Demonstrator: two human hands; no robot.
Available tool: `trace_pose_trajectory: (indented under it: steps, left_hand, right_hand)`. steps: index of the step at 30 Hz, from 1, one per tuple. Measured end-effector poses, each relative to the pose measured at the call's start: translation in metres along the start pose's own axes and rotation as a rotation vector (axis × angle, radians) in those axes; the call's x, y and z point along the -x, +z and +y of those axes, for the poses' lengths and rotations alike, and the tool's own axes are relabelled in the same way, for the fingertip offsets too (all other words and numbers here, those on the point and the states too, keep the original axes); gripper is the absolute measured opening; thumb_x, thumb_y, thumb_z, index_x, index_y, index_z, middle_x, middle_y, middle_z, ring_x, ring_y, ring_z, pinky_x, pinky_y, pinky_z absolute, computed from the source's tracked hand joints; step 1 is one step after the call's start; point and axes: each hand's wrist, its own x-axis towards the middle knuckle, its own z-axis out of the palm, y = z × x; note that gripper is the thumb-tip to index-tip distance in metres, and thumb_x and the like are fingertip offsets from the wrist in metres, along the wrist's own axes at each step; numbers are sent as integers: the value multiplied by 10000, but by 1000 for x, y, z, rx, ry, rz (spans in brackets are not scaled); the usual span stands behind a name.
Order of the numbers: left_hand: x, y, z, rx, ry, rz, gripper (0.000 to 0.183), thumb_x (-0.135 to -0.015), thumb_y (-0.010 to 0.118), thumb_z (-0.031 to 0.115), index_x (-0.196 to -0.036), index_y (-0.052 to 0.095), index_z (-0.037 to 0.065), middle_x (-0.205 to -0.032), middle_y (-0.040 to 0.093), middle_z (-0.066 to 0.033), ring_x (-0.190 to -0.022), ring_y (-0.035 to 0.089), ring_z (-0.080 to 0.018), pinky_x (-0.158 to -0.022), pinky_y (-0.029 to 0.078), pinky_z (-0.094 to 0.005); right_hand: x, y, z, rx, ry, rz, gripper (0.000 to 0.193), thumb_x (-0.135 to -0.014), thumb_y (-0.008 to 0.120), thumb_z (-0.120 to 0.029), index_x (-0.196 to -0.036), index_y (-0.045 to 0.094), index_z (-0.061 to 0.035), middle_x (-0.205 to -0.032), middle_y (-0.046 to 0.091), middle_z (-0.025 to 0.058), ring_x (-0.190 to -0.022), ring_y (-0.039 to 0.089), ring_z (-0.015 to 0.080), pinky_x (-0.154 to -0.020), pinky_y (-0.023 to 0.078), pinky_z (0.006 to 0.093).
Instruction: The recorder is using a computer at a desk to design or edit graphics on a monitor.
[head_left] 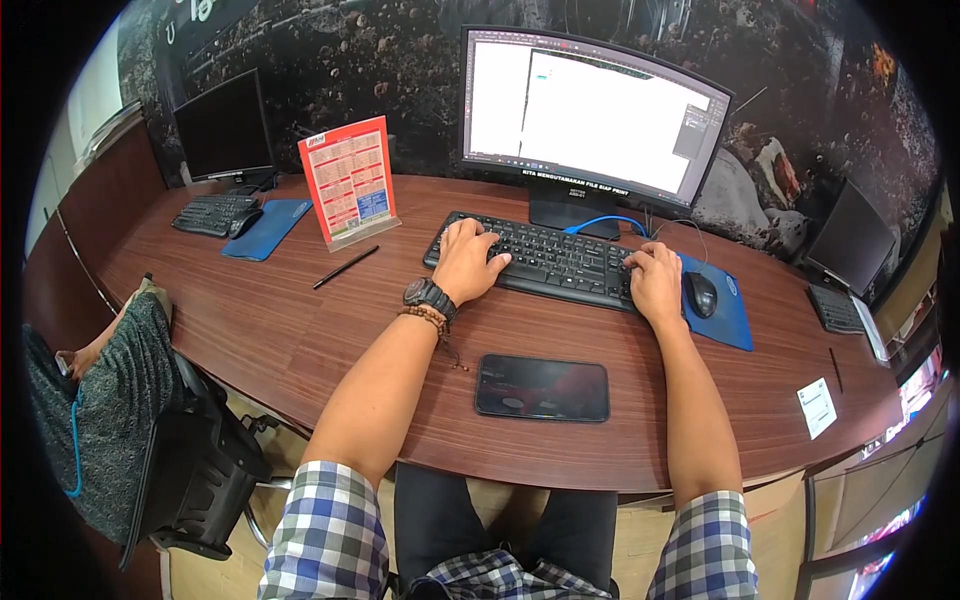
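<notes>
Both my hands rest on a black keyboard (565, 258) on the brown wooden desk. My left hand (466, 262) lies over its left end, fingers on the keys and thumb stretched to the right. My right hand (655, 278) covers the right end, its fingers bent down onto the keys. Neither hand holds anything. Behind the keyboard stands a curved monitor (600, 110), lit with a mostly white window. Just right of my right hand, a black mouse (701, 294) sits on a blue mouse pad (728, 326). A dark phone (542, 388) lies flat between my forearms.
A red and white price card (350, 180) stands at the left, with a black pen (346, 267) before it. Farther left are a dark monitor (225, 128) and keyboard (216, 215). A person (110, 400) sits at the left edge. A white card (817, 408) lies far right.
</notes>
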Motion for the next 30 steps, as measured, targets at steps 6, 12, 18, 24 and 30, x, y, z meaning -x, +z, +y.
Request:
trace_pose_trajectory:
  steps: [6, 12, 18, 24, 30]
  left_hand:
    - [-1, 1, 0, 65, 0, -38, 435, -911, 724, 315, -1182, 702, -26, -1198, 580, -171, -1207, 492, -343, -1062, 403, -439]
    - [-2, -1, 0, 73, 6, -94, 447, -923, 712, 336, -1182, 706, -28, -1149, 565, -155, -1123, 516, -318, -1012, 442, -416]
    - [-2, -1, -1, 74, 24, -95, 439, -930, 703, 331, -1173, 709, -35, -1147, 566, -161, -1098, 531, -319, -1005, 450, -414]
    - [-3, -2, 0, 81, 12, -115, 419, -931, 702, 325, -1156, 720, -28, -1146, 565, -161, -1099, 536, -320, -1004, 453, -420]
    - [-3, -1, -1, 79, 20, -102, 416, -928, 706, 325, -1155, 723, -24, -1137, 568, -157, -1102, 544, -323, -1006, 454, -418]
  right_hand:
    - [0, 1, 2, 11, 16, -16, 171, -824, 620, -34, -880, 769, -99, -1096, 640, 97, -1122, 550, 295, -1030, 377, 436]
    - [1, 1, 1, 12, 24, -24, 171, -828, 623, -37, -887, 770, -100, -1098, 641, 95, -1126, 551, 292, -1033, 376, 440]
    - [0, 2, 2, 1, 42, -37, 159, -821, 636, -39, -888, 767, -99, -1094, 640, 89, -1120, 553, 293, -1036, 376, 446]
    - [0, 2, 3, 4, 25, -24, 159, -813, 635, -35, -884, 763, -96, -1078, 640, 93, -1104, 554, 295, -1019, 382, 439]
    - [0, 3, 3, 4, 24, -23, 164, -812, 629, -32, -882, 763, -95, -1075, 642, 94, -1101, 555, 297, -1017, 382, 435]
